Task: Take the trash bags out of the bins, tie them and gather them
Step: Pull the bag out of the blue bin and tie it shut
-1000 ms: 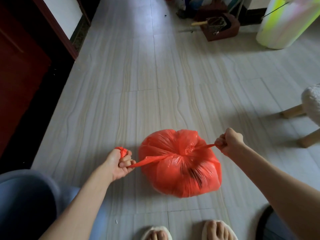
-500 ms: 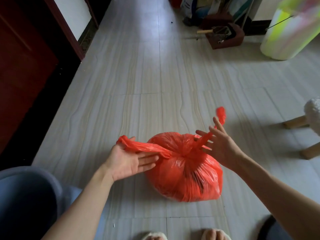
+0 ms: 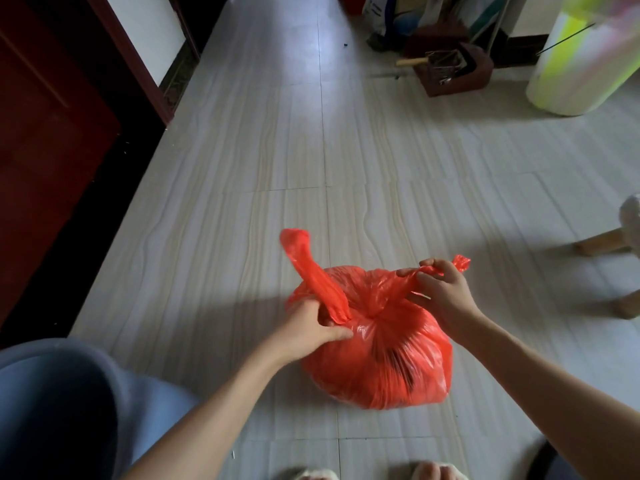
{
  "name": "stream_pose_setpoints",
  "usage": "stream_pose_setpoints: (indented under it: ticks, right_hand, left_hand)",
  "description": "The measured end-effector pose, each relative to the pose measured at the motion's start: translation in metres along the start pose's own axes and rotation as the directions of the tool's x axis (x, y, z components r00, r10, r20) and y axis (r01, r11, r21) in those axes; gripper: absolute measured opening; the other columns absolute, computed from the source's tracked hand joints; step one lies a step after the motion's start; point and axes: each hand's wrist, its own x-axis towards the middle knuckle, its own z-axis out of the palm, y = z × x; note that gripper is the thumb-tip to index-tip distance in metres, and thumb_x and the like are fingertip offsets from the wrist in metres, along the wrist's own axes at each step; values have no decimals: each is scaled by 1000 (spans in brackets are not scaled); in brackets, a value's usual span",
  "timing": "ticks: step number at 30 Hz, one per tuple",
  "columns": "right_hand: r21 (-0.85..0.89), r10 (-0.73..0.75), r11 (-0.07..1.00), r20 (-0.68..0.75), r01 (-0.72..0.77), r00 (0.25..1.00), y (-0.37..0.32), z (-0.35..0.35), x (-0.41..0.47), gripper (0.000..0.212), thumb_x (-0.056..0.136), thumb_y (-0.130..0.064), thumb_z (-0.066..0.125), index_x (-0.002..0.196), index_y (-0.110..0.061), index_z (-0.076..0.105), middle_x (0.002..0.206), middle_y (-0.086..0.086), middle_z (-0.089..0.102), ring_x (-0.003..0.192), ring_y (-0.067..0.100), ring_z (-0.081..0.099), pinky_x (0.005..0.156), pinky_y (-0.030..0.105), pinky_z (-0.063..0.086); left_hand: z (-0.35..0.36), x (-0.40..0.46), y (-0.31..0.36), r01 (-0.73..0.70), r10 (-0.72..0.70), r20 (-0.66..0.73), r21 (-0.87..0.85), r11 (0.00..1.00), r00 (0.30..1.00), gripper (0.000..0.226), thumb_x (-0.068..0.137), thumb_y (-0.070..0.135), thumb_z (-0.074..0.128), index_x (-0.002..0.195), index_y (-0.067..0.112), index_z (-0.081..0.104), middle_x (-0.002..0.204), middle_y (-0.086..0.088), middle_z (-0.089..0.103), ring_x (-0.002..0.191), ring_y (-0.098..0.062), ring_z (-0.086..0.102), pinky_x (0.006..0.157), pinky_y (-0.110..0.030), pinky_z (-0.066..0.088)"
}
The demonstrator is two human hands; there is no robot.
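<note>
The contents of the full red plastic trash bag (image 3: 381, 355) cannot be made out; only a dark patch shows through the thin film near the knot. Both forearms run out of the near edge, and just the toes of two pale slippers (image 3: 370, 473) show at the bottom. At far right a wooden-legged stool (image 3: 609, 240) is cut off, as is the white and yellow cylinder (image 3: 575, 64) in the far right corner.

The bag sits on the pale streaked floor tiles (image 3: 242, 168), near the middle. The left hand (image 3: 313, 327) grips the base of the left bag ear (image 3: 308, 271), which stands up away from the knot. The right hand (image 3: 440, 292) pinches the right bag ear (image 3: 450, 270) between thumb and fingers, its tip poking out past the hand.

A dark red wooden door (image 3: 45, 150) lines the left side. At the far end a brown dustpan (image 3: 450, 69) lies among blurred clutter.
</note>
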Motion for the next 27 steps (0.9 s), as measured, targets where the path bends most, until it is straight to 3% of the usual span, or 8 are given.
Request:
stream_pose_setpoints:
  ticks: [3, 6, 11, 14, 17, 21, 24, 27]
  right_hand:
    - [7, 22, 1000, -20, -21, 1000, 2, 2, 0, 17, 88, 6, 41, 99, -6, 44, 82, 13, 66, 70, 22, 62, 49, 24, 54]
    - [12, 62, 998, -48, -62, 997, 3, 2, 2, 16, 88, 7, 43, 96, -6, 47, 76, 11, 63, 63, 21, 59, 44, 21, 52]
    - [78, 102, 992, -82, -95, 991, 9, -5, 6, 18, 89, 6, 44, 81, -11, 47, 76, 12, 64, 57, 17, 63, 46, 22, 54]
    - [98, 92, 992, -89, -83, 992, 10, -11, 5, 18, 86, 7, 48, 82, -10, 49, 79, 14, 60, 66, 21, 61, 48, 22, 56]
    - [-46, -25, 999, -69, 22, 997, -1, -14, 6, 22, 83, 8, 54, 80, -14, 56, 75, 10, 61, 58, 11, 61, 46, 17, 50]
    - [2, -185, 983, -35, 185, 982, -37, -20, 8, 24, 85, 5, 51, 73, -15, 59, 57, -3, 65, 55, 5, 60, 57, 22, 44]
    - [180, -200, 969, 180, 168, 963, -59, -11, -1, 23, 88, 6, 43, 77, -12, 53, 67, 6, 72, 64, 15, 68, 58, 21, 52]
    - [214, -273, 952, 258, 221, 927, -59, 4, -6, 20, 80, 4, 40, 84, -14, 44, 90, 13, 72, 67, 22, 68, 57, 28, 53]
  left_hand:
    - [28, 5, 3, -198, 194, -305, 19, 980, 932, 10, 75, 4, 71, 73, 9, 63, 81, 11, 63, 72, 12, 54, 74, -20, 42]
    - [53, 20, 5, -313, 332, -424, 115, 943, 843, 12, 83, 4, 62, 72, 9, 61, 77, 8, 59, 74, 14, 51, 73, -12, 44]
    - [73, 35, 29, -183, 18, -454, -322, 929, 891, 33, 95, 16, 44, 65, 20, 56, 54, 10, 60, 54, 2, 59, 64, -18, 47]
    - [69, 48, 43, -11, -232, -382, -539, 843, 895, 32, 97, 14, 38, 71, 4, 52, 60, -18, 56, 56, -20, 61, 59, -36, 42]
    - [64, 48, 51, 127, -188, -311, -205, 970, 932, 27, 95, 23, 40, 110, 3, 51, 107, -25, 63, 103, -38, 58, 80, -35, 40]
    - [63, 42, 53, 100, -84, -75, 248, 964, 994, 67, 83, 46, 49, 138, 14, 29, 132, -12, 54, 121, -34, 50, 101, -39, 38]
    - [69, 50, 46, 91, -23, -141, 493, 865, 990, 57, 90, 53, 36, 130, 12, 38, 123, -13, 58, 113, -36, 56, 95, -43, 42]
    - [67, 46, 40, 18, 42, -108, 502, 865, 993, 49, 98, 40, 15, 112, 11, 52, 108, -15, 64, 101, -36, 61, 87, -42, 45]
